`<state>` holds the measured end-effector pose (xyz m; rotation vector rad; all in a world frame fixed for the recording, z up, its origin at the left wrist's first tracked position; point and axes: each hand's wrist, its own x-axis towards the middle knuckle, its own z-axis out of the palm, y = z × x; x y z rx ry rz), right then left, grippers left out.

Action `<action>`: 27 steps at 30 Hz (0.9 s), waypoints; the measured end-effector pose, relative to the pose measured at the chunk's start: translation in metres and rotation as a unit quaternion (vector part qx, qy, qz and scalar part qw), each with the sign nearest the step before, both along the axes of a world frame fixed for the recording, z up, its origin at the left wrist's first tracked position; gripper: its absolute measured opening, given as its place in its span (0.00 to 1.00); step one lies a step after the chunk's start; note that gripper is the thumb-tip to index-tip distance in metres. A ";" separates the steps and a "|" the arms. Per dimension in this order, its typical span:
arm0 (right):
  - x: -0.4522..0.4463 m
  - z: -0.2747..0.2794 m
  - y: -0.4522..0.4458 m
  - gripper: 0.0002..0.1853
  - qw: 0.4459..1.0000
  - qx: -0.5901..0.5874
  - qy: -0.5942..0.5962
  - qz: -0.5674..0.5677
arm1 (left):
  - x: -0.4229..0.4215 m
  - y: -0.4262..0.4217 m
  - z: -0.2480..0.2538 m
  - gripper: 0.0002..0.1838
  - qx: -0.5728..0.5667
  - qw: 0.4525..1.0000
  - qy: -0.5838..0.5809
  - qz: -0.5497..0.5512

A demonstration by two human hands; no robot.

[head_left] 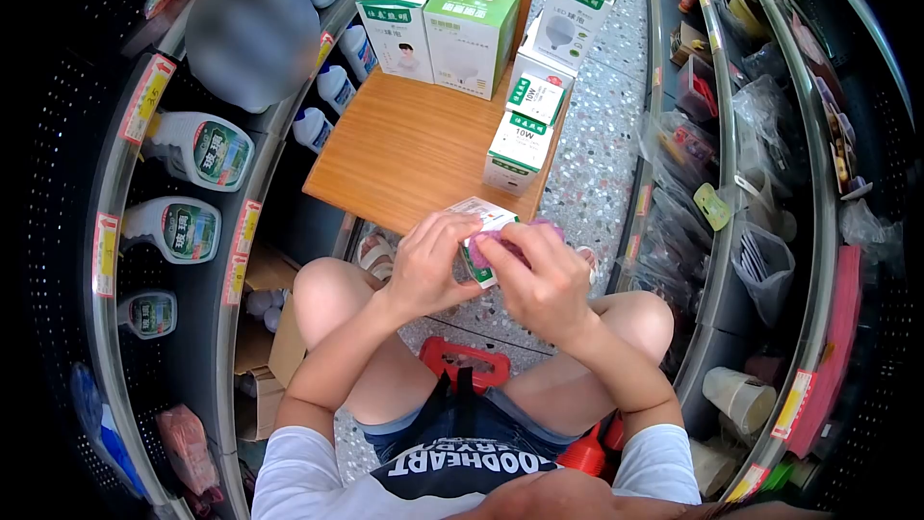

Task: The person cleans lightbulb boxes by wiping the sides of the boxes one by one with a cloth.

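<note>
The small carton point(489, 216) sits between both hands, just off the near edge of the wooden chair point(414, 140); its long axis runs obliquely. Left fingers point(443, 227) clamp its side; right fingers point(502, 248) pinch the pink cloth point(525, 236) against it.

White short sleeves point(296, 474), dark shirt front point(462, 457), white lettering.

Both forearms extend forward from the white-sleeved upper arms, elbows bent and set wide, converging ahead of the torso. Left hand point(547, 279): wrist angled inward, fingers curled, thumb and index finger brought together in a pinch. Right hand point(423, 265): back of the hand uppermost, fingers bent inward, thumb set below them. The hands lie near each other above the parted knees.
</note>
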<state>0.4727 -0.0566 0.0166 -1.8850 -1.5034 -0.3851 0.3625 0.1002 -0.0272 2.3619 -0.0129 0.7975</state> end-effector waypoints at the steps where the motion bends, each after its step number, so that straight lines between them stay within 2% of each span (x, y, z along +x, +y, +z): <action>1: 0.002 -0.001 0.000 0.16 1.000 -0.002 0.002 -0.012 | -0.001 0.000 0.000 0.38 -0.005 1.000 0.002 0.002; 8: 0.012 -0.001 -0.002 0.15 0.998 -0.014 0.011 -0.058 | -0.004 0.004 -0.002 0.38 -0.007 1.000 0.010 0.009; 10: 0.012 -0.002 -0.003 0.15 0.997 -0.015 0.011 -0.069 | -0.005 0.005 -0.006 0.41 -0.004 1.000 0.013 0.011; 14: 0.007 0.001 -0.006 0.15 0.998 -0.024 0.005 -0.063 | -0.005 0.003 -0.004 0.39 0.000 1.000 0.004 0.017; 27: -0.006 0.002 -0.029 0.15 0.996 -0.074 0.046 -0.034 | -0.010 0.005 -0.007 0.41 -0.042 0.998 0.040 0.026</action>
